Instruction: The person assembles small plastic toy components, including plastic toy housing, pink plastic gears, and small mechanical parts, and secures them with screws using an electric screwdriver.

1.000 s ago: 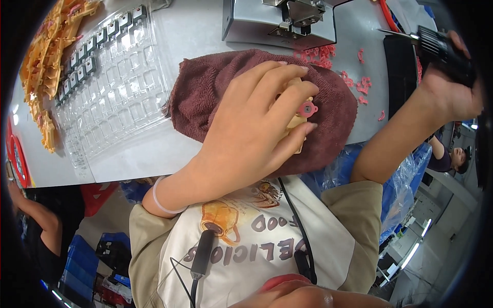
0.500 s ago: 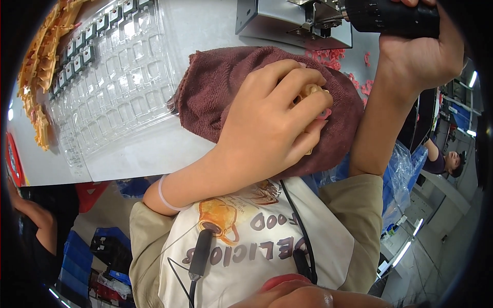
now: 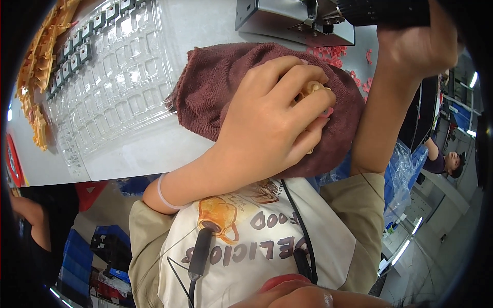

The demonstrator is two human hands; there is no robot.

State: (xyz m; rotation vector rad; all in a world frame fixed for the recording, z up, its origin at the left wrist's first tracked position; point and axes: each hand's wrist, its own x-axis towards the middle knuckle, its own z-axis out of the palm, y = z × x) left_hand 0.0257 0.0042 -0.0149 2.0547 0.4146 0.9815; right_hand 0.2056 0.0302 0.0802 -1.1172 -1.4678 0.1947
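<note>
My left hand [image 3: 272, 113] rests on a folded maroon towel [image 3: 205, 97], its fingers curled round a small cream plastic part [image 3: 310, 88]. A bit of pink [image 3: 327, 112] shows by its fingertips; most of the part is hidden under the fingers. At the upper right, my right hand [image 3: 418, 49] grips a black electric screwdriver [image 3: 385, 11], its fingers cut off by the picture's top edge. The screwdriver's tip end is at a grey metal box [image 3: 277, 25], which looks like a screw feeder.
Small pink plastic pieces [image 3: 331, 54] lie beyond the towel. A clear blister tray [image 3: 123, 97] holds several dark square parts [image 3: 84, 51] along its far side. Yellow-orange plastic parts [image 3: 36, 97] are piled at the far left, near a red object [image 3: 14, 159]. Other people are at both sides.
My right hand and the screwdriver have moved slightly up and left, partly out of the picture. My left hand keeps its grip on the towel with little movement.
</note>
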